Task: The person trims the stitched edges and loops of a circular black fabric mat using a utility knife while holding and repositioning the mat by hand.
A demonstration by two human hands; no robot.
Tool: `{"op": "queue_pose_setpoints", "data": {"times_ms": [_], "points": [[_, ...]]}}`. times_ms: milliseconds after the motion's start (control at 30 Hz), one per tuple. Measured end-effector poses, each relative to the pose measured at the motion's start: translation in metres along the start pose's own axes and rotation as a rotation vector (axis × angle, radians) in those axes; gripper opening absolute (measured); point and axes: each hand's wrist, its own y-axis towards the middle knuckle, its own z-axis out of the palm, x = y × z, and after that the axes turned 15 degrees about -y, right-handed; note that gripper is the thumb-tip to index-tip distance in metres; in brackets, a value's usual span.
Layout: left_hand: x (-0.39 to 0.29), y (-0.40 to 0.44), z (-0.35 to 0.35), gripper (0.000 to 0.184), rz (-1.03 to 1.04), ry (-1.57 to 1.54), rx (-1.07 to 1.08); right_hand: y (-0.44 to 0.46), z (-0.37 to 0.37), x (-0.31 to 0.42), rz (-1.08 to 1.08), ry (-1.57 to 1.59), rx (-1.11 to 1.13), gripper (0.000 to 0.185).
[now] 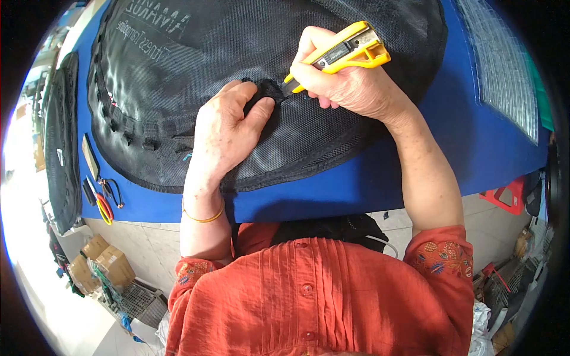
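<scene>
Working over a black mesh sheet [320,139], lying broad and rounded across the blue surface [386,181] and carrying pale mirrored lettering [154,29] toward the upper left. Showing a row of small black tabs [150,144] along the lower-left border. Pinching a bunched black fold [266,90] of material on the sheet with the left hand [228,124], bringing thumb and fingertips close together and turning the palm down. Gripping a yellow utility knife [341,52] in the right hand [347,86], curling the fingers around the handle. Slanting the blade [289,88] down and leftward to the fold, probably touching it, though hard to judge with black lying against black. Wearing a yellow band [205,219] on the left wrist and a red top [297,296] with embroidered cuffs [444,256]. Seeing, on the surface just beside the sheet's left edge, a tool with red and yellow handles [104,210] and a narrow flat piece [90,156]. Passing farther out, seeing clear ribbed plastic [504,65] at the surface's right, a long black bundle [62,142] at its left end, and, on the floor at lower left, cardboard boxes [113,265] near a wire crate [142,305].
</scene>
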Motion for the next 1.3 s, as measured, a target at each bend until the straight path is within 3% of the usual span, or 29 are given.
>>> {"op": "queue_pose_setpoints", "data": {"times_ms": [433,500,767,1300], "points": [[-0.001,0.001,0.0,0.024,-0.011,0.018,0.011,0.0,-0.002,-0.002,0.013,0.007,-0.012,0.014],[-0.003,0.001,0.0,0.024,-0.013,0.009,0.008,0.0,0.003,-0.003,0.022,0.009,-0.114,0.015],[-0.003,0.0,0.001,0.022,-0.042,-0.036,-0.006,0.001,0.006,-0.007,-0.067,0.003,-0.083,0.017],[-0.002,0.001,-0.001,0.022,-0.099,-0.08,0.013,0.003,-0.004,-0.002,-0.014,0.016,0.005,0.013]]}}
